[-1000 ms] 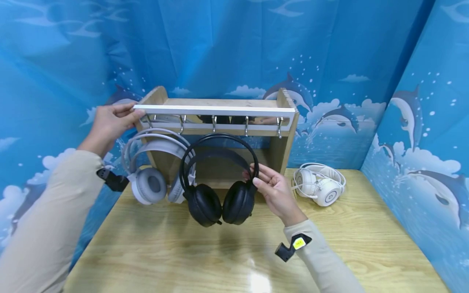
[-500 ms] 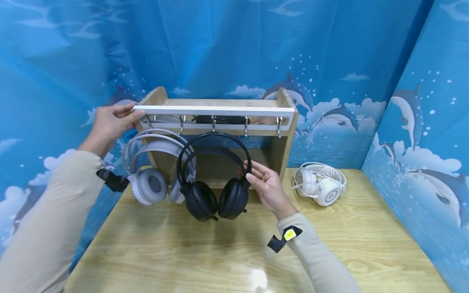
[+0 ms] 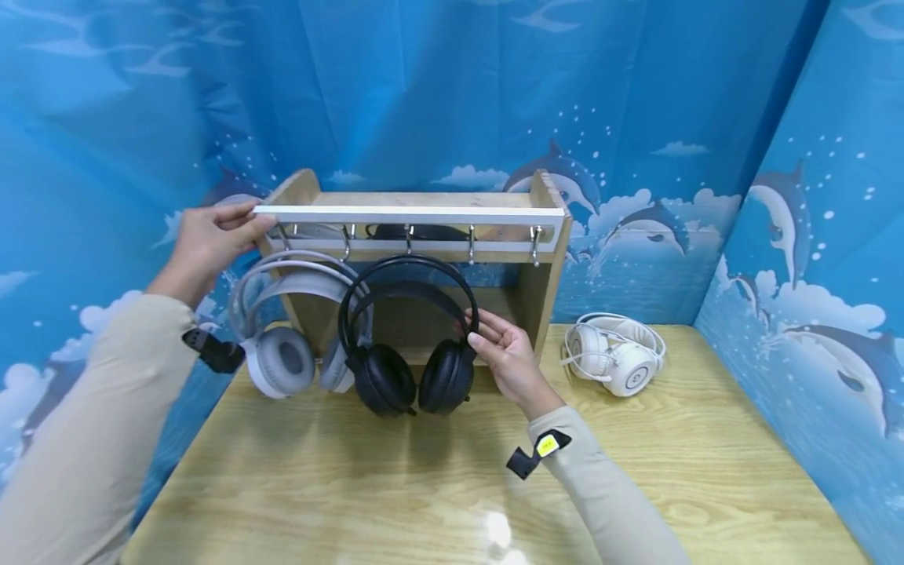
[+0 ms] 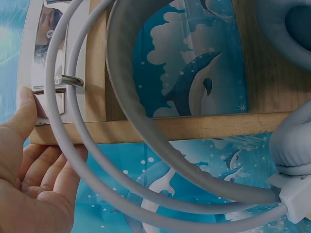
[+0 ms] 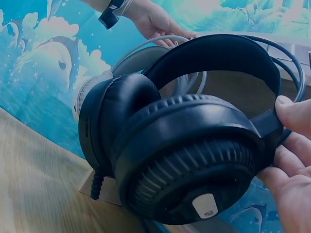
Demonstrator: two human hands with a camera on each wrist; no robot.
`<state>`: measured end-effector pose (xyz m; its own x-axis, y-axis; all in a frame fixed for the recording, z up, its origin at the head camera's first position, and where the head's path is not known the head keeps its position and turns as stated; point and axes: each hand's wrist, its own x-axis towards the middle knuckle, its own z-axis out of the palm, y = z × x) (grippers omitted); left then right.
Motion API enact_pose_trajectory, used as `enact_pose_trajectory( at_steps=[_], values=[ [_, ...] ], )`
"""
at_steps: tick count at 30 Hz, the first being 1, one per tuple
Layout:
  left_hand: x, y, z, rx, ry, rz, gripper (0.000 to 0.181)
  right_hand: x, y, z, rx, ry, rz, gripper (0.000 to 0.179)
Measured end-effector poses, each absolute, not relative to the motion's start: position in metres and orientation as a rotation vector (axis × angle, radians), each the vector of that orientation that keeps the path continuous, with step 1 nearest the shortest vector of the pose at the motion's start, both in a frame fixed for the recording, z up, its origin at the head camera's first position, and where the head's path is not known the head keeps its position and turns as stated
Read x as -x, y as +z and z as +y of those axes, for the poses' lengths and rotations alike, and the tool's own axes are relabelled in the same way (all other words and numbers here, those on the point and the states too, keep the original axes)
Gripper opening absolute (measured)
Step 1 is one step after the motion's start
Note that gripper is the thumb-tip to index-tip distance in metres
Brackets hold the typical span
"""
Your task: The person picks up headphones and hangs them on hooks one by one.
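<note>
My left hand grips the left end of the wooden hook rack, its thumb on the front and its fingers behind. Light grey headphones hang by their thin bands from the leftmost metal hook, as the left wrist view shows. In front of the rack, my right hand holds black headphones by the right side, thumb and fingers pinching the joint above the ear cup. Their headband arches just below a middle hook, and their left side overlaps the grey pair in the head view.
White headphones lie on the wood-grain table, right of the rack. More metal hooks line the rail, among them a right-end hook. Behind stands a blue dolphin-print curtain.
My right hand has carried the black headphones left and slightly up, nearer to the grey pair. My left hand keeps its grip on the rack.
</note>
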<state>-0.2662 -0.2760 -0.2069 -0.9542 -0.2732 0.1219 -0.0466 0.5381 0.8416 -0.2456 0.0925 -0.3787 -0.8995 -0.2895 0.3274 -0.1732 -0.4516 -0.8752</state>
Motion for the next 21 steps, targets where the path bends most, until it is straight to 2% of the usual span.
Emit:
enact_pose_trajectory(
  at_steps=[4, 21],
  values=[
    [0.2665, -0.2067, -0.2763, -0.271, -1.385, -2.535, 0.079, 0.2474, -0.3800, 0.0920, 0.659, -2.517, 1.628, 0.047],
    [0.2665, -0.2078, -0.2764, -0.262, -1.368, -2.531, 0.078, 0.2527, -0.3827, 0.0884, 0.536, -2.530, 1.678, 0.046]
  ],
)
